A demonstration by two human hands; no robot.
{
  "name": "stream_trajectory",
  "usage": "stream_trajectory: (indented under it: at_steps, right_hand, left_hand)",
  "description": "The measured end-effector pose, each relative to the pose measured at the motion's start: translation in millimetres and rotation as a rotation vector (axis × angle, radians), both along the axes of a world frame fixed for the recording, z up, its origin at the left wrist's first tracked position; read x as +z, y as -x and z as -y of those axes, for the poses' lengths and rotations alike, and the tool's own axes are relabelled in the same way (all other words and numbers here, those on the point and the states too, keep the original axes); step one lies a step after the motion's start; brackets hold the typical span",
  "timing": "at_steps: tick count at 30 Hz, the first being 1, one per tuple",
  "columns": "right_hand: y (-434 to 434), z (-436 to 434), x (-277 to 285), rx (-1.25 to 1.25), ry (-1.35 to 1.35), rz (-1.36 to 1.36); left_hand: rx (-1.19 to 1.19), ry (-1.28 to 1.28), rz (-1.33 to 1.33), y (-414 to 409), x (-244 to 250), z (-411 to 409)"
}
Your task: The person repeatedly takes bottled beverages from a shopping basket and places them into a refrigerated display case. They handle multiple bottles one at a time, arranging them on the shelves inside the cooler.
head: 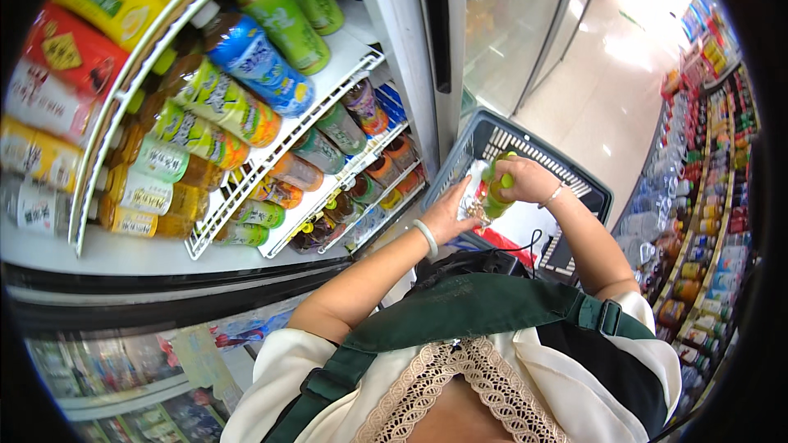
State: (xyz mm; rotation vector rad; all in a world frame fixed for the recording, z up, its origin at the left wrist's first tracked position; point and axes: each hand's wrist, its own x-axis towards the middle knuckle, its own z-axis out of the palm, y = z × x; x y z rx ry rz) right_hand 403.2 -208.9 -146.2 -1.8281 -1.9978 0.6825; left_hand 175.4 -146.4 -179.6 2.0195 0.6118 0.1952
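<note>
My right hand (528, 179) is over a dark grey plastic shopping basket (474, 135), with its fingers around green drink bottles (497, 200). Two light green caps show beside the fingers. On the left of the bottles, my left hand (448, 214) grips a crinkled, shiny wrapper (473, 200) in silver, white and red. The wrapper and the bottles touch or overlap, and their lower parts are partly hidden. Beneath them in the basket lie a white surface (523, 221) and a red strip (502, 243).
An open drinks cooler stands at left, its white wire shelves (289, 157) holding bottles such as a blue-labelled one (258, 61). A glass door (505, 31) is beyond the basket. Shelves of bottles (689, 221) line the right. Tiled floor (591, 98) runs between. A black cord (534, 243) loops near the basket.
</note>
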Motion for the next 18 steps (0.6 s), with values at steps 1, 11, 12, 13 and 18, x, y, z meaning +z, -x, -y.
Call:
stream_trajectory:
  at_steps: [1,11,12,13,18]
  right_hand:
    - [12,-4,39,0.074,-0.029,-0.022]
    - [96,-39,202,0.157,-0.611,-0.495]
    - [100,-49,193,0.099,-0.635,-0.495]
    - [105,-60,181,0.040,-0.660,-0.497]
    - [150,-127,135,-0.063,-0.756,-0.569]
  left_hand:
    - [0.018,-0.084,0.041,-1,10,4]
    - [0.651,-0.573,0.491,43,158,-48]
    - [0.639,-0.679,0.527,45,167,-62]
    - [0.626,-0.786,0.562,45,176,-73]
    - [0.649,-0.656,0.790,31,200,-113]
